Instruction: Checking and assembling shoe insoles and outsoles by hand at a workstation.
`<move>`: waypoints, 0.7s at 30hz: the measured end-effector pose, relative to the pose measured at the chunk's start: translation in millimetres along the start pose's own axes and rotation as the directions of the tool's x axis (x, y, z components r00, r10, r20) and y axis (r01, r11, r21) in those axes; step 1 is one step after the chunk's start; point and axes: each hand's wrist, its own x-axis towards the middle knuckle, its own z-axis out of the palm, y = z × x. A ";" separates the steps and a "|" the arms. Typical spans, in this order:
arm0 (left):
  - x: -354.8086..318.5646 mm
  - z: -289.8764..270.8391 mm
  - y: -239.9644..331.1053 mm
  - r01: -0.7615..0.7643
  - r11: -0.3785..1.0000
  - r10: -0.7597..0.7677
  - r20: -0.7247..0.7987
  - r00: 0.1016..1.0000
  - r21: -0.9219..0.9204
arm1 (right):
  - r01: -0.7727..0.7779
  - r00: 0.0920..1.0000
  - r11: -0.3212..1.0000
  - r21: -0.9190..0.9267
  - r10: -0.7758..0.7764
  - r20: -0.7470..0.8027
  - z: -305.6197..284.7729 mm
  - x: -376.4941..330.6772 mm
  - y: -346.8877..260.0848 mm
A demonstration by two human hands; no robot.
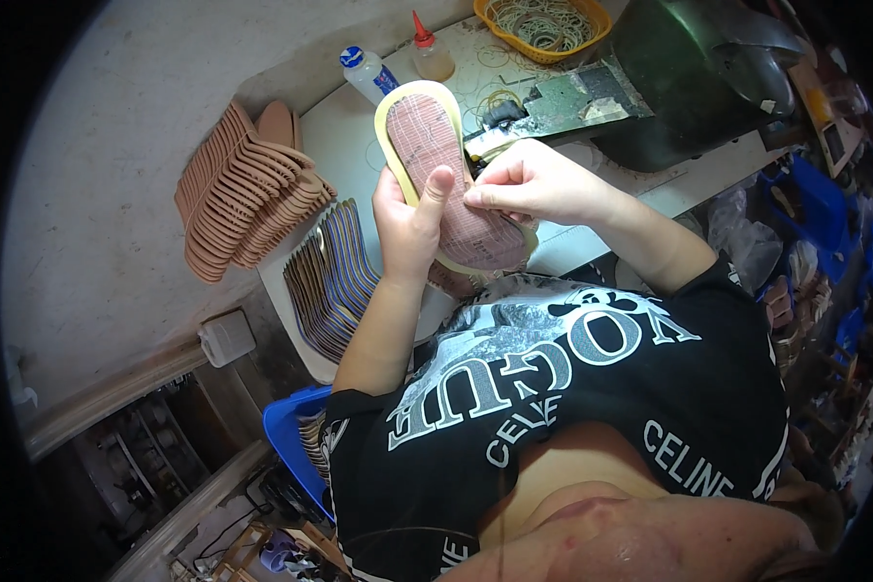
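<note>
A shoe sole [422,145] with a pinkish-brown, line-marked face and a pale yellow rim is held up in front of my chest. My left hand [412,218] is closed round its left edge, thumb lying on the pink face. At the sole's right edge, by its narrow waist, my right hand [533,184] has thumb and index finger pinched together, the other fingers curled. What that pinch holds, if anything, is too small to make out. Part of another patterned piece [454,281] shows beneath the lower end of the sole.
Stacked brown soles [247,199] stand at the left by the wall. A row of thin dark-edged soles [330,281] lies on the white table [344,131]. Behind are a blue-capped bottle [369,76], a red-tipped bottle [433,58], a yellow basket [543,48] of bands and a dark green machine [689,87].
</note>
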 end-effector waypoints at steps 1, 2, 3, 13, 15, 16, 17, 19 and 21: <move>3.1 2.4 0.2 0.001 1.000 -0.001 0.002 1.000 -0.002 | -0.002 1.000 1.000 0.000 0.002 -0.003 1.0 1.1 0.4; 7.8 5.1 -1.3 0.017 0.998 -0.017 -0.008 1.000 0.068 | 0.057 0.998 0.997 -0.048 -0.058 -0.030 1.9 2.4 2.0; 12.8 6.5 -2.4 0.031 0.990 -0.029 -0.020 0.999 0.140 | 0.117 0.991 0.988 -0.099 -0.122 -0.052 2.3 3.6 2.4; 84.9 1.9 -56.9 0.002 0.898 -0.007 0.011 1.000 0.441 | 0.044 0.984 0.939 0.340 0.017 -0.175 1.0 -24.8 42.6; 84.9 5.3 -63.1 0.014 0.904 0.009 -0.052 0.999 0.427 | 0.046 0.974 0.906 0.420 0.053 -0.220 0.8 -28.7 45.1; 85.3 8.4 -64.6 -0.003 0.896 0.046 -0.088 0.995 0.444 | 0.046 0.972 0.904 0.426 0.057 -0.226 0.5 -29.0 46.0; 87.4 10.0 -64.6 0.001 0.896 0.039 -0.082 0.996 0.445 | 0.059 0.971 0.886 0.460 0.055 -0.231 0.4 -28.4 46.9; 90.9 14.4 -61.8 0.042 0.882 -0.003 -0.084 0.996 0.470 | 0.067 0.970 0.864 0.498 0.061 -0.236 1.9 -30.3 51.9; 92.0 16.3 -59.4 0.025 0.846 0.018 -0.076 0.997 0.533 | 0.080 0.967 0.884 0.461 0.044 -0.251 6.7 -34.0 61.9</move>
